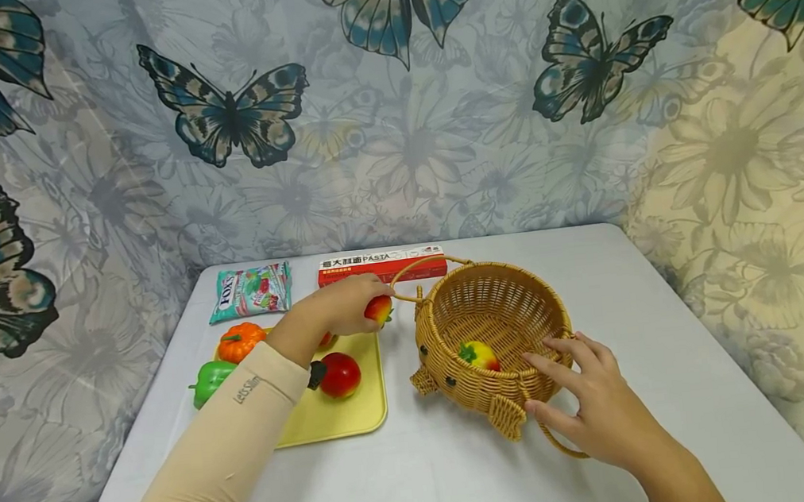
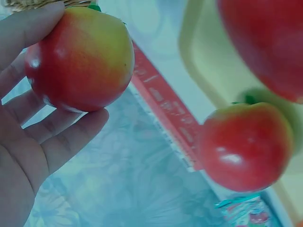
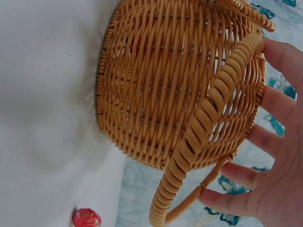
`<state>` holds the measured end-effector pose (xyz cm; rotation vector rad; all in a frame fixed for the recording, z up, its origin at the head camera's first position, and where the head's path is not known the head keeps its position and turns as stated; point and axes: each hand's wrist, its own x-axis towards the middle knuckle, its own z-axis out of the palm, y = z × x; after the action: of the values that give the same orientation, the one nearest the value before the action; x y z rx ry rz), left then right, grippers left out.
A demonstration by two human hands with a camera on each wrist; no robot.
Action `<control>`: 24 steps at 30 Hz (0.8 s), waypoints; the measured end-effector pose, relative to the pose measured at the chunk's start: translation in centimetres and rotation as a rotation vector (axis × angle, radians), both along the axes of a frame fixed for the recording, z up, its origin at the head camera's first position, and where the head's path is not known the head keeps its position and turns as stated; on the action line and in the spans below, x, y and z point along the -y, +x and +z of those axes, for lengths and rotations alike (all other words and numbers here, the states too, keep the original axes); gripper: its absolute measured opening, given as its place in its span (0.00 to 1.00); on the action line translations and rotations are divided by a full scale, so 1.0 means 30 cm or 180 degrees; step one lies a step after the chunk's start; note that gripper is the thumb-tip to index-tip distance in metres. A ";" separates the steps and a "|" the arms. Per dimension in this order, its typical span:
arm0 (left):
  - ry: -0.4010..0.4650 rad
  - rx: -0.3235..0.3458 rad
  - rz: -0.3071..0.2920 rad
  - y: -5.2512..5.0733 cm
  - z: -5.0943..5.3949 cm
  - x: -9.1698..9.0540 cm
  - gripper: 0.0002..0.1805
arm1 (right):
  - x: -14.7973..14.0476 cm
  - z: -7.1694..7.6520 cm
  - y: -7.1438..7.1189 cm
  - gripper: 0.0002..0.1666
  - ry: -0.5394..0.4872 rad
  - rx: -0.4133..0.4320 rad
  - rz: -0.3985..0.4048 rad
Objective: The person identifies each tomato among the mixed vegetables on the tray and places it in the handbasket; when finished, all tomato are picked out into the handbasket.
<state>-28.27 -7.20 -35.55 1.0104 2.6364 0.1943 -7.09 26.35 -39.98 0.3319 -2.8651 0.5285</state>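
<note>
From where I stand, the right hand [image 1: 591,402] is nearest, its grip slack, fingers spread against the rim of the wicker basket [image 1: 475,392] by the near handle [image 3: 201,125], probably to steady something so light. The basket stands upright on the desk [image 1: 591,282], with a yellow-and-red fruit [image 1: 481,357] inside. Left of the basket is the yellow tray [image 1: 366,413], its raised edge likely there to stop round things rolling off. On it sit a red fruit [image 1: 339,375], a second red fruit [image 2: 246,146], a green pepper [image 1: 212,381] and an orange pumpkin [image 1: 241,342]. Just left of the basket's rim, the left hand [image 1: 345,304] has its grip grasping a red-and-yellow fruit [image 2: 83,61], thumb against fingers, which suits so smooth and round a shape. Behind the basket, towards its left, lies the pasta box [image 1: 347,276]; farther left of the basket is the candy packet [image 1: 251,291]. I count four reddish fruits: one in the basket, one held, two on the tray; then one pepper, one pumpkin, one box, one packet
</note>
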 end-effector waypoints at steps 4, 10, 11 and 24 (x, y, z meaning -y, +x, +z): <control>0.0068 -0.0018 -0.0060 0.005 0.036 -0.010 0.34 | -0.001 0.001 -0.001 0.36 -0.0005 0.0015 -0.0008; 0.0167 -0.0130 -0.0193 0.019 0.089 -0.028 0.32 | -0.004 -0.006 -0.004 0.36 -0.0018 0.0013 0.0013; 0.0182 -0.0139 -0.0213 0.022 0.098 -0.033 0.32 | -0.004 -0.007 -0.005 0.36 -0.0023 0.0003 0.0020; 0.0402 -0.0339 -0.0576 0.073 0.195 -0.121 0.32 | -0.006 -0.013 -0.002 0.36 -0.0041 -0.0067 0.0031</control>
<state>-26.07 -3.56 -29.71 1.3286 2.6345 0.2754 -7.14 26.54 -40.36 0.3476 -2.8400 0.5416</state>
